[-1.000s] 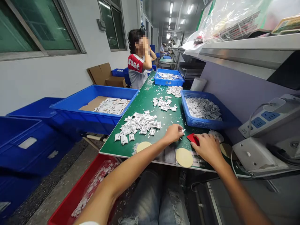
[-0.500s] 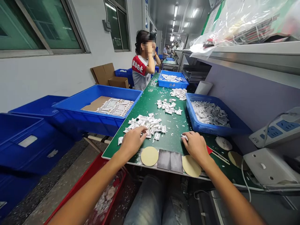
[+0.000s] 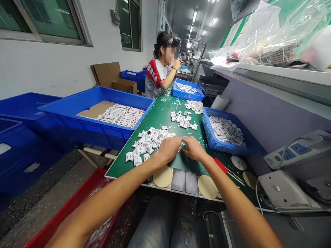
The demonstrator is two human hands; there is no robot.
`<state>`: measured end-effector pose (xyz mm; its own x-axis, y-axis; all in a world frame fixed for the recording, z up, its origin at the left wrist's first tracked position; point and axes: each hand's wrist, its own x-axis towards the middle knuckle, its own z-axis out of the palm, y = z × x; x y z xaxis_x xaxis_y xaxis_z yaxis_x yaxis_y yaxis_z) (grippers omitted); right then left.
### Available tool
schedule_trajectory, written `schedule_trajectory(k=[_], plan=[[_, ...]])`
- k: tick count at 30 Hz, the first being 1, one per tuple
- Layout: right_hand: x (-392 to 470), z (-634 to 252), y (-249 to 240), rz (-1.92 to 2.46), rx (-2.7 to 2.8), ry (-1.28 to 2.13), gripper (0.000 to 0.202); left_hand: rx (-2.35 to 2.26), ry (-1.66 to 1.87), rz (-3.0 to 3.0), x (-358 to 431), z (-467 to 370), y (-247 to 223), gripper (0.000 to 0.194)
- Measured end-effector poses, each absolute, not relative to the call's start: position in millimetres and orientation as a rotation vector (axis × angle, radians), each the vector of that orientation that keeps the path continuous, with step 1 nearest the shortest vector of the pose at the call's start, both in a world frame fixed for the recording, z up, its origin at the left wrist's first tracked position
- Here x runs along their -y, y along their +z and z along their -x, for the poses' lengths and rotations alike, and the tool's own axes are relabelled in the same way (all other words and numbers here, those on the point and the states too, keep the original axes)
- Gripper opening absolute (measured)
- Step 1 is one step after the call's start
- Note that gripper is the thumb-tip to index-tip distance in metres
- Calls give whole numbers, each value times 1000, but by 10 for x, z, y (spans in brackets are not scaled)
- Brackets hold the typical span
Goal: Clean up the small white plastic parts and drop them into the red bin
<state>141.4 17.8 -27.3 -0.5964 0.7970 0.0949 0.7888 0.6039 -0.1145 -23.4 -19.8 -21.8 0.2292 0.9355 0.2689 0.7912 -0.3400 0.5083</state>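
Observation:
My left hand point(image 3: 169, 148) and my right hand point(image 3: 191, 148) meet fingertip to fingertip above the green table point(image 3: 191, 165). Both have curled, closed fingers around a small white piece point(image 3: 180, 146), mostly hidden between them. A pile of small white plastic pieces point(image 3: 152, 139) lies just left of and behind my left hand. Beyond my hands are looser white pieces point(image 3: 183, 119). Near the front edge, below my hands, lie two round yellow discs point(image 3: 162, 176) point(image 3: 207, 187) with two grey plates point(image 3: 184, 180) between them.
A blue basket of white pieces point(image 3: 226, 131) stands at right, beside a red-handled tool point(image 3: 221, 165) and a power strip point(image 3: 292, 151). Large blue crates point(image 3: 103, 93) flank the table's left. A co-worker point(image 3: 160, 70) sits at the far left edge. A red bin point(image 3: 77, 203) is below.
My right hand has moved left and my left hand right, so they now meet. The co-worker's hands have dropped from the face. The view has shifted slightly.

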Motion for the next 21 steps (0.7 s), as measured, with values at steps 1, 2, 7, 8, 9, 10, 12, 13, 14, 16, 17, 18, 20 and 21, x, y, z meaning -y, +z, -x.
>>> schedule_trajectory(k=[1,2,7,8,9,10,12,13,14,16,17,18,20,21], plan=[[-174,-1405,-280,1328,2696,106,46,-1593,871,-2188,259,346,-176,25],[-163,-1394,-293,1319,2698,121,44,-1546,984,-2100,342,468,-134,26],[-85,-1340,-383,1265,2627,222,39,-1041,1615,-1016,991,940,-43,29],[-72,-1336,-390,1250,2597,250,36,-949,1653,-805,1130,971,-57,30],[-59,-1336,-389,1233,2561,282,32,-864,1676,-611,1257,979,-78,30],[-46,-1343,-381,1215,2519,316,28,-788,1681,-442,1368,969,-105,30],[-12,-1378,-349,1189,2404,386,22,-685,1660,-189,1534,907,-161,30],[14,-1410,-328,1188,2328,420,20,-649,1637,-100,1591,862,-184,30],[47,-1452,-308,1196,2237,457,19,-620,1610,-35,1635,812,-203,29],[151,-1566,-273,1234,2030,544,23,-582,1584,32,1700,696,-224,29],[226,-1634,-260,1259,1936,581,26,-569,1581,39,1728,634,-227,29],[318,-1703,-248,1279,1832,653,28,-555,1581,34,1754,569,-225,29],[546,-1833,-222,1288,1539,943,28,-510,1564,2,1800,439,-212,29],[673,-1886,-204,1269,1342,1132,26,-474,1541,-14,1816,379,-199,28]])
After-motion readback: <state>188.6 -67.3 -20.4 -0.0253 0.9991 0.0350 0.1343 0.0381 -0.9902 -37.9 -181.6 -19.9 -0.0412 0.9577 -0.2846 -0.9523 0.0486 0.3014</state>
